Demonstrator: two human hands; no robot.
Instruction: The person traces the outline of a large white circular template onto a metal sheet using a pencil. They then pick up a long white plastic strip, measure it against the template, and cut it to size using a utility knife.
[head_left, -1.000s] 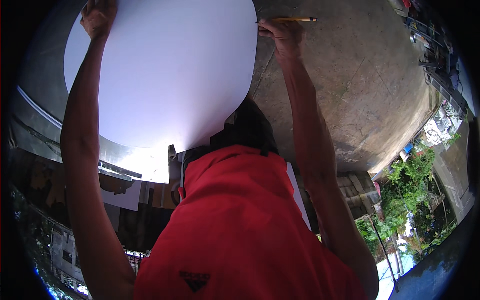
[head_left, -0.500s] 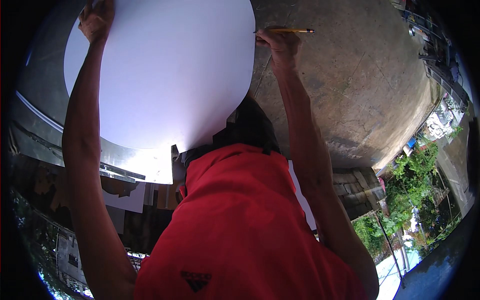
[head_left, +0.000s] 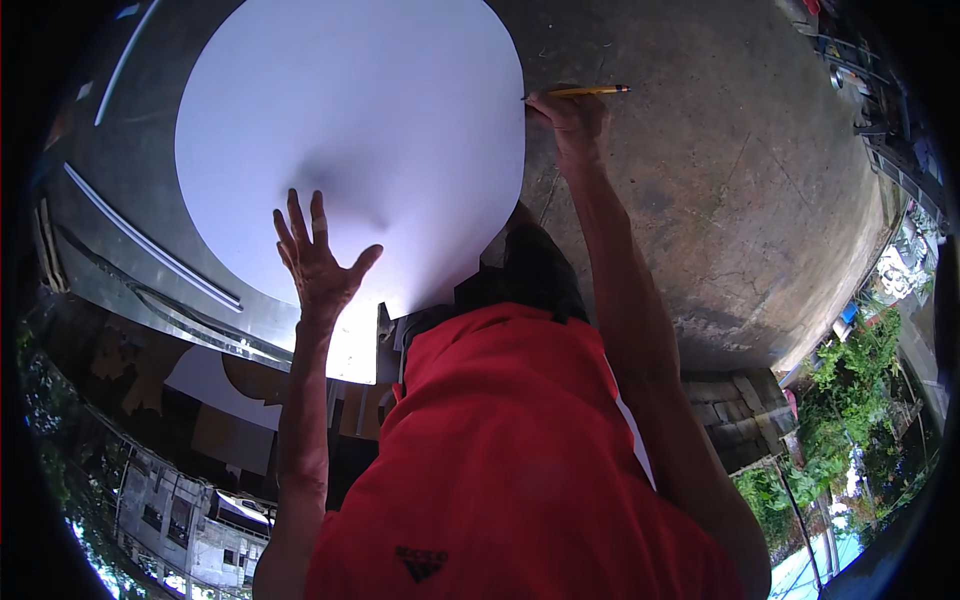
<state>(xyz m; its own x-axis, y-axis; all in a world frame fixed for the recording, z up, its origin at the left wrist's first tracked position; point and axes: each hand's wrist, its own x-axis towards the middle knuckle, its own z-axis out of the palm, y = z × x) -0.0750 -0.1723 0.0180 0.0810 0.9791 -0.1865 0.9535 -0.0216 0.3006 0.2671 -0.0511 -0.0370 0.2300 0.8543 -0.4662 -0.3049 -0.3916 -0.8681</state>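
Note:
A large white sheet (head_left: 400,110) with a smooth, plain face spreads before me on a grey metal-looking surface (head_left: 120,190). Over its near left part my left hand (head_left: 322,262) is open, fingers spread and nothing in them; a shadow falls on the sheet beyond the fingertips. Whether the palm touches it, I cannot tell. At the sheet's right edge my right hand (head_left: 577,130) grips a yellow pencil (head_left: 592,91). The pencil lies nearly level, its tip at the edge and its dark end pointing right.
Thin metal strips (head_left: 150,240) lie on the surface to the left. A worn concrete floor (head_left: 700,190) extends on the right, with metal pieces (head_left: 860,100) along its far right side. Green plants (head_left: 850,390) grow beyond the floor's edge.
My left hand has left the sheet's far left edge and come back toward me, its fingers spreading. My right hand stays at the right edge with the pencil.

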